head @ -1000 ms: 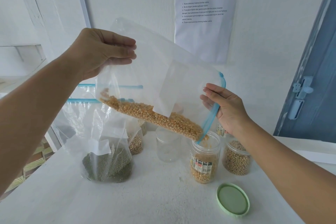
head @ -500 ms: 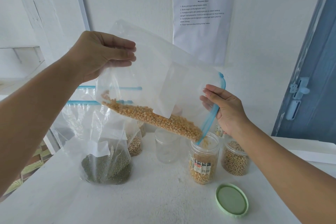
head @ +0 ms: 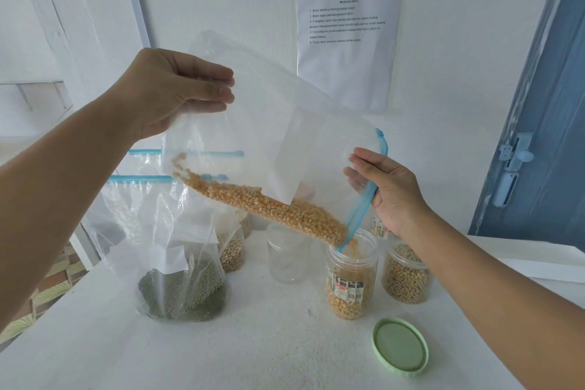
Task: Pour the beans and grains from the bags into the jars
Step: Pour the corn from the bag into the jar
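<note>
Head view, read left to right. Lower left of frame: a bag of green beans stands on the white table, untouched, with further zip bags behind it. Upper left: my left hand pinches the bottom corner of the clear zip bag, fingers and thumb clamped on the plastic, lifting that end high. Compared with a second ago the corn kernels have thinned at the raised end and slid toward the mouth; the heap reads smaller, so the pour is running. Centre: an empty clear jar waits. Just right of it, the labelled jar takes kernels from the bag's lowest corner and looks roughly half full. My right hand grips the blue zip edge, steering the opening. Further right a filled jar of pale beans; lower right, a green lid lies flat. More tilt is likely needed.
</note>
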Available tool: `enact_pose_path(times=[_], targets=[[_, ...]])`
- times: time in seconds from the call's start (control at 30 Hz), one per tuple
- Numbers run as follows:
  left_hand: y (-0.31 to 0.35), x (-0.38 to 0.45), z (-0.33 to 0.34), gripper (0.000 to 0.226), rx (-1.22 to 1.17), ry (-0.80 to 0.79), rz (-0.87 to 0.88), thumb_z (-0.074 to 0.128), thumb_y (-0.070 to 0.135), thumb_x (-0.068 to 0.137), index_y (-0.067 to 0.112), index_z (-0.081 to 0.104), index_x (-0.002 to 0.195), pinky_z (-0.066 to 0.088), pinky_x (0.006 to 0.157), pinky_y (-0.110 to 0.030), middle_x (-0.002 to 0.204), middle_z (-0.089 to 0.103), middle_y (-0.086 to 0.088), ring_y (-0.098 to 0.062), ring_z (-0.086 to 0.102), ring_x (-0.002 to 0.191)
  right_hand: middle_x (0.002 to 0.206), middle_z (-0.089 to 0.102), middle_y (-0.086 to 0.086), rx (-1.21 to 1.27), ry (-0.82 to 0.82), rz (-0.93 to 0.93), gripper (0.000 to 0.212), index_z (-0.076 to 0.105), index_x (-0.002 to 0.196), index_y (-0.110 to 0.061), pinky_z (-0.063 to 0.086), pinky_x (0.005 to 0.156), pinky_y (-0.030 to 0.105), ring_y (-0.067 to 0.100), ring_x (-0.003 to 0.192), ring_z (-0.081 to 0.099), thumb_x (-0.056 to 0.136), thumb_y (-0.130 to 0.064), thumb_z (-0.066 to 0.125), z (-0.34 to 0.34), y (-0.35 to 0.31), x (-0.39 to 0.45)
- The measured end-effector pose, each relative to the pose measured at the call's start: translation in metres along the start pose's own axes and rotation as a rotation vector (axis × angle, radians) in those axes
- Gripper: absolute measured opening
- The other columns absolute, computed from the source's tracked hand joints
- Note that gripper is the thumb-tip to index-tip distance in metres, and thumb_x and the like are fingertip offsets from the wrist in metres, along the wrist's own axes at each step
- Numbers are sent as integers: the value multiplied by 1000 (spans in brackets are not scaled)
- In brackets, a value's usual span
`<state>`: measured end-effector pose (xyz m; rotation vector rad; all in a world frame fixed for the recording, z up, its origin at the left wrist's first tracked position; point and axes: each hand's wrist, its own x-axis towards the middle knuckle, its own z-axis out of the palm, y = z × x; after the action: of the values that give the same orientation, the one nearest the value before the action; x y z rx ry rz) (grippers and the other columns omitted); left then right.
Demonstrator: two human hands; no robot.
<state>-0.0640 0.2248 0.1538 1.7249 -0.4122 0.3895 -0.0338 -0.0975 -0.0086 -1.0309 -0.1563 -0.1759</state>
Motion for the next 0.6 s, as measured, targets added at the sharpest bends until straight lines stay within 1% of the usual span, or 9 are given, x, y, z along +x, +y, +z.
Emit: enact_pose_path(times=[0.07, 0.17, 0.23, 0.47, 0.6], targets=[[1, 0, 0, 34, -1, -3, -1, 84, 2, 67, 3, 79, 101, 63, 87, -36, 101, 79, -15, -32, 78, 97, 104, 79, 7, -1, 3, -1, 24, 81, 97, -13, 62, 87, 32, 26, 94, 77, 73, -8, 79, 0, 0, 0], [1, -1, 0, 34, 3, -7, -2, 84, 3, 67, 3, 79, 101, 63, 87, -36, 101, 79, -15, -32, 78, 97, 102, 79, 7, -10, 10, 1, 21, 80, 101, -12, 62, 89, 33, 25, 94, 77, 82, -3, 76, -1, 2, 1], [1, -1, 1, 36, 6, -10, -4, 84, 3, 66, 2, 78, 102, 63, 87, -36, 101, 79, -15, -31, 78, 97, 101, 79, 7, -10, 21, -3, 21, 79, 103, -11, 62, 90, 33, 25, 94, 77, 85, -1, 75, -2, 2, 1], [1, 1, 3, 36, 12, -9, 1, 85, 3, 66, 3, 79, 101, 63, 87, -36, 102, 79, -15, -32, 77, 98, 103, 79, 6, -14, 28, 3, 21, 78, 105, -10, 62, 90, 33, 25, 94, 77, 86, -1, 74, -3, 4, 3], [1, 3, 4, 33, 14, -10, 3, 84, 2, 68, 4, 79, 100, 63, 87, -36, 100, 79, -14, -31, 78, 96, 102, 79, 6, -10, 27, -6, 23, 78, 105, -10, 62, 89, 32, 25, 94, 77, 83, -3, 76, -3, 3, 3]])
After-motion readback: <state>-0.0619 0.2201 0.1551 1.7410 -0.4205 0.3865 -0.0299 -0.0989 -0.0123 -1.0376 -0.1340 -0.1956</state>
